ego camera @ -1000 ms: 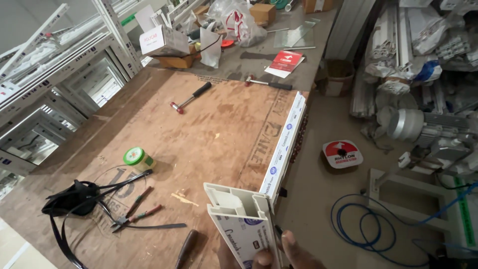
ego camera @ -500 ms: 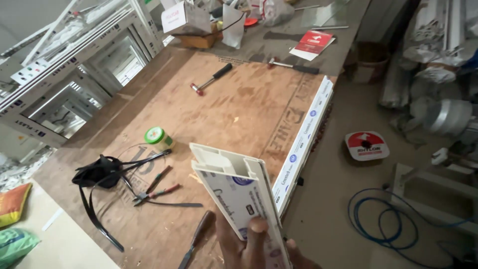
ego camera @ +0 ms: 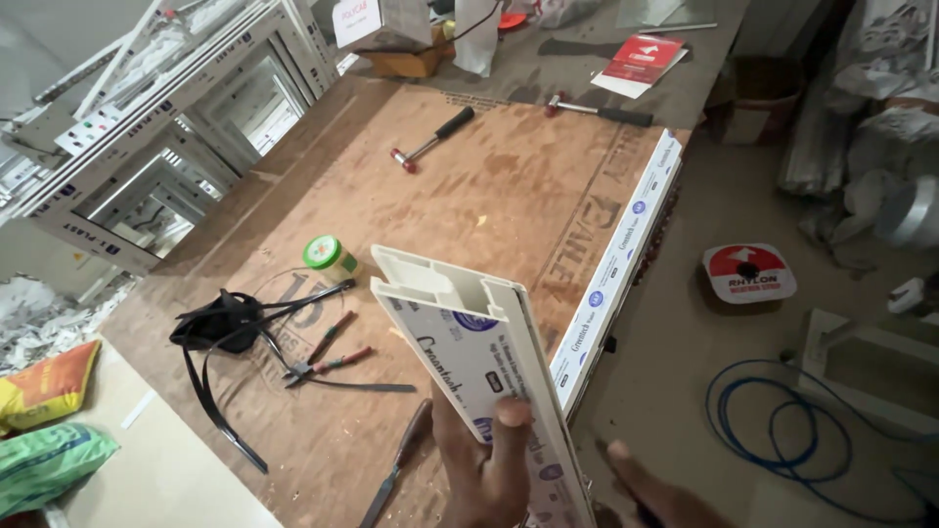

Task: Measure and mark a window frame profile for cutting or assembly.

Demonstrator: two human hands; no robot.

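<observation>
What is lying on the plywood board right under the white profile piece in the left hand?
Under the white profile piece held by the left hand, a dark-handled tool shows on the plywood board. The board beneath the piece and hand is covered, so nothing there can be seen.

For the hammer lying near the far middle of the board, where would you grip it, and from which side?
Grip the hammer on its black handle, near the far right end, coming from above. It lies flat and slanted on the wooden board, its red head toward the near left, with bare wood on both sides of the handle, so fingers could likely close across it freely.
</observation>
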